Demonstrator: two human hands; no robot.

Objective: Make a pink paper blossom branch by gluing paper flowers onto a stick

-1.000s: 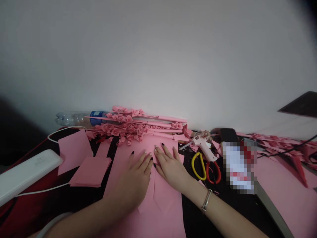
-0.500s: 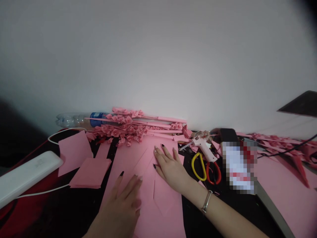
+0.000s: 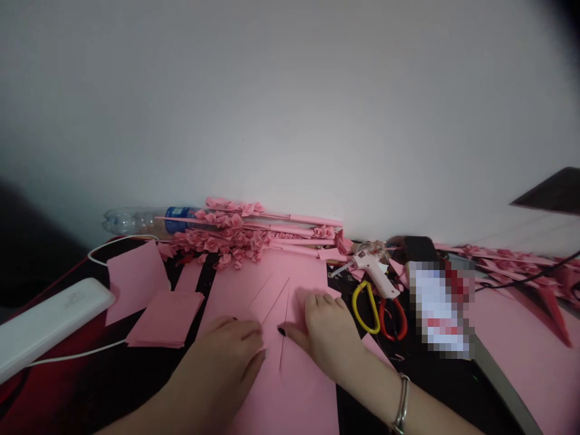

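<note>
A folded piece of pink paper lies on a larger pink sheet, its flap edges meeting in a thin dark line near the middle. My left hand has its fingers curled at the left side of the folded piece, the thumb pointing forward over it. At the right side, my right hand is closed on the paper with curled fingers, its thumb pressing on top near the middle line. The paper's outer edges are hidden under both hands.
Pink paper flowers lie along the wall by a plastic bottle. Paper squares and a white power strip are at left. A glue gun, yellow-and-red-handled scissors and a blurred-out phone-like item are at right.
Both hands have gone from lying with outstretched fingers to curled at the folded paper's sides. My right hand has moved nearer and slightly right; the flap edges show more.
</note>
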